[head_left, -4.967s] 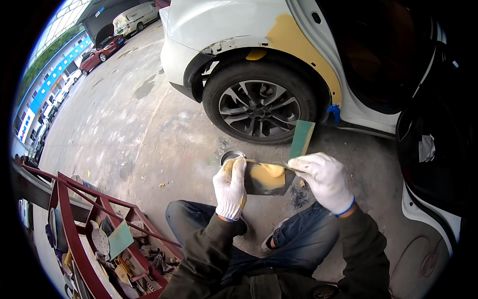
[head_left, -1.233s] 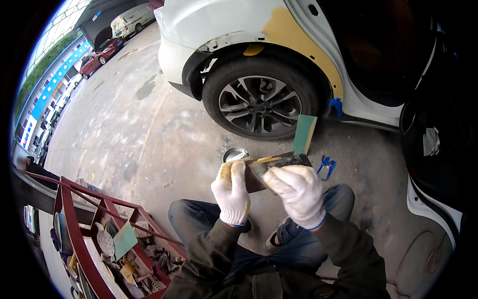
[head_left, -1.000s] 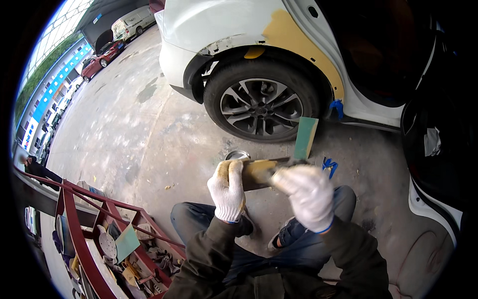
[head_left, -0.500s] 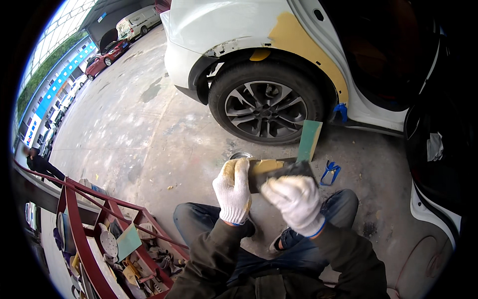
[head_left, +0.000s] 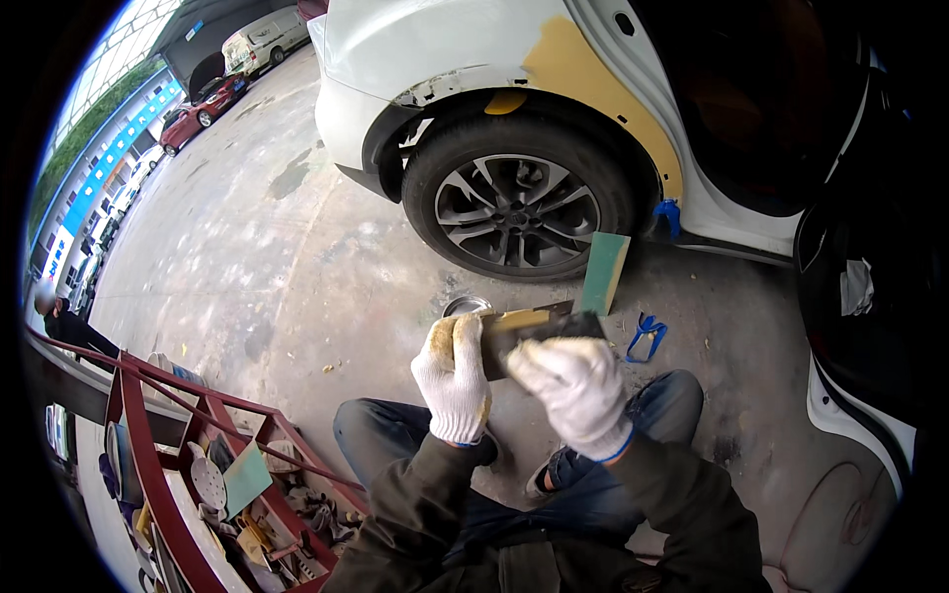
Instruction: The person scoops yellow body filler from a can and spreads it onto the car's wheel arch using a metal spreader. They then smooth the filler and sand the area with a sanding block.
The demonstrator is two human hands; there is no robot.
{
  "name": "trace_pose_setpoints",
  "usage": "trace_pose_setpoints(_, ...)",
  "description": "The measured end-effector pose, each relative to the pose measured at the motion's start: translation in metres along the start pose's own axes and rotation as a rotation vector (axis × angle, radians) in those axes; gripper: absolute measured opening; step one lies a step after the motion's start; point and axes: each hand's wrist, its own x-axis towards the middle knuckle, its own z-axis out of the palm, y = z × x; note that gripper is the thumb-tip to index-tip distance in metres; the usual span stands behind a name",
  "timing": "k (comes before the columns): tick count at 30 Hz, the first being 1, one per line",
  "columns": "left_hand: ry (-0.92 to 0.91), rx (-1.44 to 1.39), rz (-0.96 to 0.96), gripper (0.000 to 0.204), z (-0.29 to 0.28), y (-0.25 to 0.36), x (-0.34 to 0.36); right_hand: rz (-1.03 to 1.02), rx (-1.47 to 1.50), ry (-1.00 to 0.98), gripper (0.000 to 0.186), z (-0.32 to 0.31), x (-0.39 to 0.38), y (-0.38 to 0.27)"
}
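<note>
My left hand (head_left: 453, 383), in a white knit glove stained yellow at the fingers, is closed on a dark flat putty board (head_left: 506, 348). Yellow-tan filler (head_left: 519, 319) lies along the board's far edge. My right hand (head_left: 585, 391), gloved too and smeared by motion, is closed over a dark flat piece (head_left: 578, 324) at the board's right end; its kind is blurred. Just beyond, a green sheet (head_left: 601, 275) leans at the car's tyre (head_left: 420, 212). Tan filler (head_left: 583, 74) covers part of the white car's panel above the wheel.
A round tin (head_left: 467, 304) stands on the floor beyond my left hand, and a blue plastic piece (head_left: 647, 338) lies to the right. At lower left is a dark-red metal rack (head_left: 183, 474) holding tools and sheets. The open car door (head_left: 855, 415) bounds the right side.
The whole view has shifted slightly. My right hand and the dark piece at its fingertips have moved a little, the piece's edge now angled differently. My left hand keeps its hold on the board.
</note>
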Motion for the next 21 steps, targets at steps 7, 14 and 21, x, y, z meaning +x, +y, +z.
trace_pose_setpoints(7, 0.039, 0.01, 0.009, 0.019, -0.001, -0.003, 0.001, -0.014, -0.023, -0.057, 0.039, 0.002, -0.003, 0.003)
trace_pose_setpoints(14, -0.008, 0.031, -0.016, 0.02, -0.009, -0.018, 0.008, 0.335, 0.425, -0.014, 0.027, -0.029, 0.019, 0.009)
trace_pose_setpoints(21, -0.176, -0.179, -0.17, 0.021, -0.015, 0.0, 0.008, 0.641, 0.937, -0.356, 0.021, -0.045, 0.037, 0.04)
